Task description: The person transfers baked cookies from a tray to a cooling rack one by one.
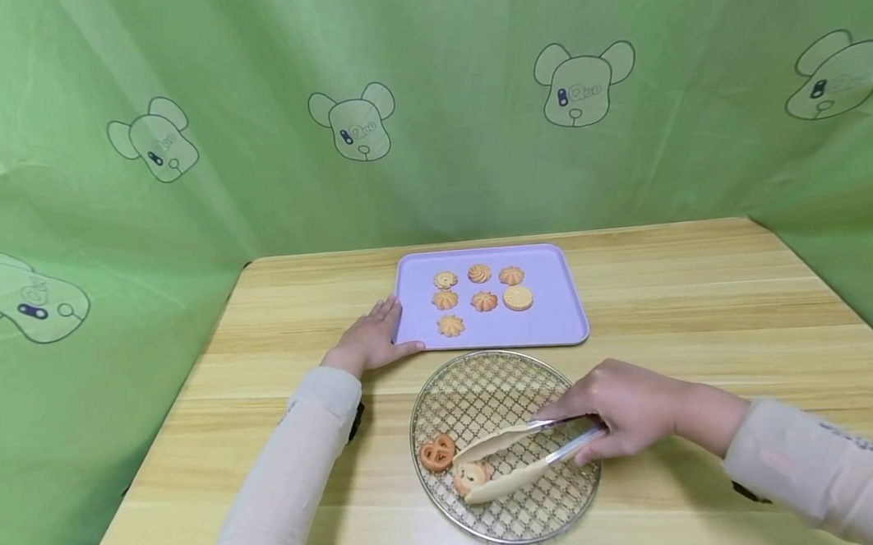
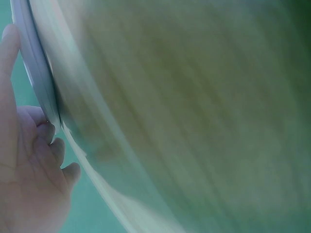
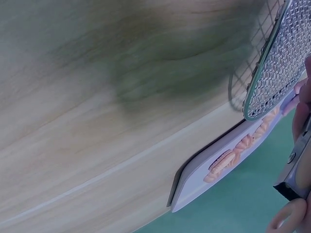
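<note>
Two sleeved arms reach in from the near side: the right hand (image 1: 629,406) curls its fingers round the metal handles of pale tongs (image 1: 523,457), whose tips close on a cookie (image 1: 468,474) at the near left of the round wire rack (image 1: 487,381), just right of a pretzel cookie (image 1: 437,452). Flat on the bench (image 1: 705,308), the left hand (image 1: 373,339) lies with fingers straight, touching the near-left corner of the lilac tray (image 1: 557,315) holding seven cookies; writing on the right sleeve is too small to read.

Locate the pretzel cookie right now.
In the head view, the pretzel cookie lies on the left part of the wire rack, just left of the tongs tips and the cookie between them.
</note>
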### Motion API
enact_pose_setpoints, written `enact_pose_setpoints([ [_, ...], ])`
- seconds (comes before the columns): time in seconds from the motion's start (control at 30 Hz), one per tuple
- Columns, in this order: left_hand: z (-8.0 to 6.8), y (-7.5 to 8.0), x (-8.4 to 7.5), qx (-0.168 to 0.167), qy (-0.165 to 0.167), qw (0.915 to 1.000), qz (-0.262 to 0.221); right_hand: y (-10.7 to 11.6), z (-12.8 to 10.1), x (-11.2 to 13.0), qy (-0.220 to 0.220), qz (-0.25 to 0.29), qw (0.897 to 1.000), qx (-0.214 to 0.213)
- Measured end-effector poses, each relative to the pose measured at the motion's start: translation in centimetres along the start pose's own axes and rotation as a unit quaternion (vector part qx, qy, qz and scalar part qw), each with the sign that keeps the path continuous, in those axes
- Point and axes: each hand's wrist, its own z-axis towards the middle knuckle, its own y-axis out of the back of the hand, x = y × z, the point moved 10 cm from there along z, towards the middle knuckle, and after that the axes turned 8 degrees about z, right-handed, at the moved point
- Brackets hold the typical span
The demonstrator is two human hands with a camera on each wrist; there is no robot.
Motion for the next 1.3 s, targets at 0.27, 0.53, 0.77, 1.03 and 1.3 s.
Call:
enact_pose_setpoints([
  [0.27,0.0,0.0,0.1,-0.002,0.0,1.0,-0.001,-0.6,0.0,0.2,0.008,-0.008,1.0,0.011],
  [0.53,0.1,0.0,0.0,-0.002,-0.001,1.0,-0.002,-0.9,0.0,0.2,0.002,-0.006,1.0,0.021],
  [0.77,0.1,0.1,0.0,-0.004,-0.001,1.0,-0.004,-1.2,-0.1,-0.1,-0.003,-0.02,0.999,0.027],
  [1.03,0.2,-0.1,0.1,-0.002,0.003,1.0,-0.001,-0.7,-0.2,0.1,0.0,-0.019,1.0,0.018],
  [1.3,0.2,-0.1,0.1,-0.002,0.002,1.0,-0.005,-0.2,-0.2,0.0,-0.003,-0.028,1.0,0.003],
])
